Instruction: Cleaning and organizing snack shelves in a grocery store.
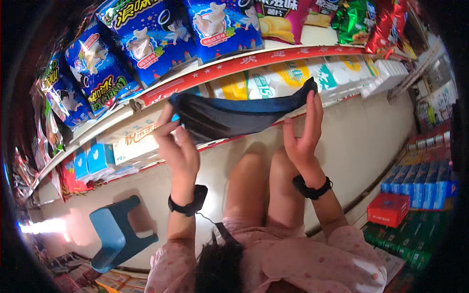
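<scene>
A piece of dark fabric [227, 117], black with a navy upper band, hangs between my two hands in front of the shelves. My left hand [179, 154] pinches its left end between fingers and thumb. At the other end, the raised fingertips of my right hand [306, 139] are at its upper corner, with the thumb apart lower down. The top edge sags in the middle, and the lower edge falls loosely. Whether it is a garment or a plain cloth cannot be told. Both wrists wear black bands.
Blue snack bags [157, 44] stand on the upper shelf, above a red shelf strip [234, 64]. Wrapped paper rolls [263, 82] and tissue packs [99, 157] fill the lower shelf. A blue plastic stool [113, 230] is at left. A red box [388, 209] sits on green boxes [403, 240] at right.
</scene>
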A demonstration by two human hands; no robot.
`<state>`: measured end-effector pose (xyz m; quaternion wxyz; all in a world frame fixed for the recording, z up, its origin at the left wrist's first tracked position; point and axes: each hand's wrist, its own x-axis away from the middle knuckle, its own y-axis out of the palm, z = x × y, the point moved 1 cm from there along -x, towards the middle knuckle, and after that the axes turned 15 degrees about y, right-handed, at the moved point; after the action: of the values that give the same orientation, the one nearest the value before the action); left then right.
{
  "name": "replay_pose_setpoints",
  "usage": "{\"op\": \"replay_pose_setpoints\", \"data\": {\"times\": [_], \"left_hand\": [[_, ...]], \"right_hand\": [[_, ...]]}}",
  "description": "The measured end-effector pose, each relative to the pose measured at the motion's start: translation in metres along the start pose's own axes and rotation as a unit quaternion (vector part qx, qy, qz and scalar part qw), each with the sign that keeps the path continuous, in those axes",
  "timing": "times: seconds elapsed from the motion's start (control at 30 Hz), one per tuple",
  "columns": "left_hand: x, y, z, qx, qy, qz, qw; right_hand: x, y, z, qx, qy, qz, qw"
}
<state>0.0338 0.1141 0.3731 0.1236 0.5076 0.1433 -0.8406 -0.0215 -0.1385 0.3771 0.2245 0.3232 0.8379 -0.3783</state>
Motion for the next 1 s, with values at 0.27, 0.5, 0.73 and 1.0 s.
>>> {"op": "replay_pose_setpoints", "data": {"times": [0.27,0.5,0.73,1.0], "left_hand": [[-0.015,0.052,-0.016,-0.071,0.123,-0.163,0.976],[-0.022,0.089,-0.021,-0.171,0.193,-0.173,0.95],[-0.026,0.075,-0.015,-0.247,0.142,-0.207,0.936],[-0.021,0.059,-0.025,-0.349,0.136,-0.133,0.917]], "right_hand": [[0.002,-0.024,-0.012,0.055,-0.002,-0.019,0.998],[-0.052,0.017,0.026,0.009,0.008,-0.03,0.999],[-0.061,0.079,0.013,0.013,-0.112,-0.032,0.993],[-0.05,0.098,-0.008,0.001,-0.117,-0.06,0.991]]}}
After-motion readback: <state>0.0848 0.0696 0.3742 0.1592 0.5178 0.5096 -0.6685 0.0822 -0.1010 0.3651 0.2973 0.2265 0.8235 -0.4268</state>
